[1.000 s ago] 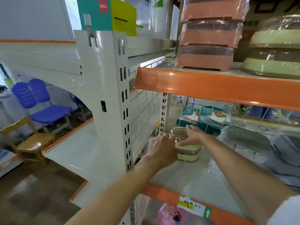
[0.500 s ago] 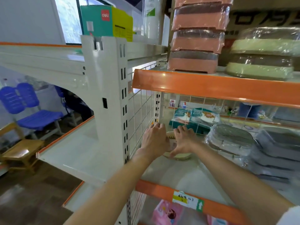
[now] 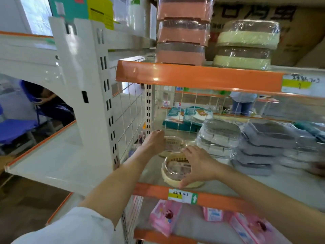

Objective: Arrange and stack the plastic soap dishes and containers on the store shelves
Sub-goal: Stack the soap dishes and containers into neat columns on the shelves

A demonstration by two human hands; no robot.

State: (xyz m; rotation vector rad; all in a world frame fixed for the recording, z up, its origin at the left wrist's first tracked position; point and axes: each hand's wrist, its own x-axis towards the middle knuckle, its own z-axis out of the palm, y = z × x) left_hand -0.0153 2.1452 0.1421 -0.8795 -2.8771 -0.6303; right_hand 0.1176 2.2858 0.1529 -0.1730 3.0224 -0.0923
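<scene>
Here, at the middle shelf (image 3: 219, 187): two small cream soap dishes sit near its left end, one behind the other.
Front dish (image 3: 177, 170): close to the orange front lip, wrapped in clear film; it looks placed there to start a front row.
Back dish (image 3: 173, 144): deeper in, just beside the wire side grille (image 3: 130, 117), so the pair lines up front to back.
Left hand (image 3: 153, 144): reaches in deep, fingers curled against the back dish's left side; I judge it is steadying or nudging that dish, though whether it truly grips I cannot tell.
Right hand (image 3: 198, 164): fingers spread over the front dish's right rim, thumb down at its front edge, pinching it, likely to square it up.
Neighbours: a film-wrapped stack of clear dishes (image 3: 218, 138) and grey dishes (image 3: 263, 145) stand to the right, near but apart from the cream pair, sorted by colour.
Upper shelf (image 3: 198, 75): pink containers (image 3: 182, 32) and pale green containers (image 3: 246, 44) stacked in columns, saving space.
Next: probably aligning or stacking the cream pair.
</scene>
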